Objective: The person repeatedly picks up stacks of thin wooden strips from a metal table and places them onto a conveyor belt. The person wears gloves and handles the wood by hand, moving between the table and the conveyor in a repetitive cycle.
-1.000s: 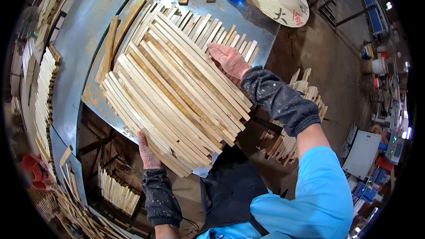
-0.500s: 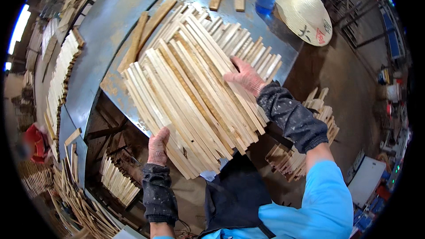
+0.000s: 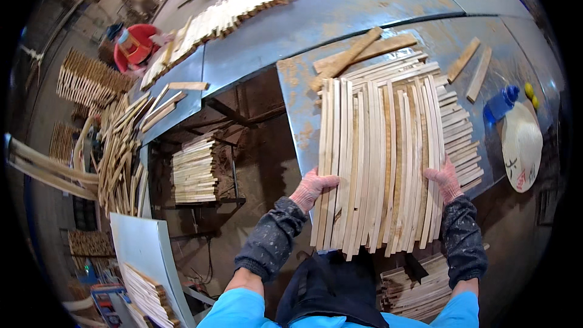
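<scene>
A wide row of pale wooden strips (image 3: 378, 176) lies side by side in front of me, its near ends jutting past the table edge toward my body. My left hand (image 3: 314, 189), in a pinkish work glove, grips the row's left edge with the thumb on top. On the opposite edge, my gloved right hand (image 3: 445, 181) presses in, thumb over the outer strips. The fingers under the row are hidden. More wooden strips (image 3: 460, 136) lie on the table beyond and to the right of this row.
The metal table (image 3: 297, 115) holds loose boards (image 3: 355, 54), a blue bottle (image 3: 501, 103) and a straw hat (image 3: 521, 149). Left of me, stacked strips (image 3: 195, 170) sit on a low rack beside a scrap heap (image 3: 121, 158). A person in red (image 3: 135, 48) works at the far left.
My view has swung left. My right hand has shifted from the top of the strips to their right edge; the left still holds the left edge. The row now points straight away from me.
</scene>
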`<state>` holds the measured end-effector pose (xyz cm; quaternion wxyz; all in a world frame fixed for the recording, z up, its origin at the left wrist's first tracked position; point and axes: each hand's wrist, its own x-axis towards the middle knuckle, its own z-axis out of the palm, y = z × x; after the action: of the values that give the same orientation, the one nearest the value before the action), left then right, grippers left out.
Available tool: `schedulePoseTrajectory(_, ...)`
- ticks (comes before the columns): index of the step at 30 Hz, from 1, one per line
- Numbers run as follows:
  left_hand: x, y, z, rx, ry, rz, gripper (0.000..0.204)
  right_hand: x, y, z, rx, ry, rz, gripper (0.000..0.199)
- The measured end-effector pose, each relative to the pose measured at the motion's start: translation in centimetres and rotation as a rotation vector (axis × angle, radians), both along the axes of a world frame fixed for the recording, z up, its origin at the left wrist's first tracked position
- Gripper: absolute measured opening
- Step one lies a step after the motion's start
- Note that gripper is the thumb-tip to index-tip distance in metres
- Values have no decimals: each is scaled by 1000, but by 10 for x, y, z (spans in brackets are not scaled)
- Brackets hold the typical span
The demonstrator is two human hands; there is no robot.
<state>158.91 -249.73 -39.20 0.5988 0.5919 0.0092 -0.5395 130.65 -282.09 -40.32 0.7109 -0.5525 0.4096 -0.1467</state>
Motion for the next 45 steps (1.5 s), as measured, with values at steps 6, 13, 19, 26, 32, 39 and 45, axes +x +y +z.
schedulePoseTrajectory(6,3,7,-17,-68,62,3,58,-3,-5,-21,34,-82,3,101)
schedulePoseTrajectory(13,-6,21,-10,-99,72,-18,55,-28,5,-29,176,-124,13,84)
schedulePoseTrajectory(19,-24,55,28,-82,21,59,59,-20,28,1,120,-169,74,88)
schedulePoseTrajectory(26,-74,138,95,-132,-79,259,61,11,62,70,37,-107,263,82)
schedulePoseTrajectory(32,-191,222,171,-217,-292,568,63,35,119,149,89,-357,588,71)
schedulePoseTrajectory(39,-409,301,251,-306,-608,923,78,17,175,197,-138,-543,965,88)
schedulePoseTrajectory(45,-617,303,318,-228,-720,1269,74,-58,256,298,-131,-725,1355,88)
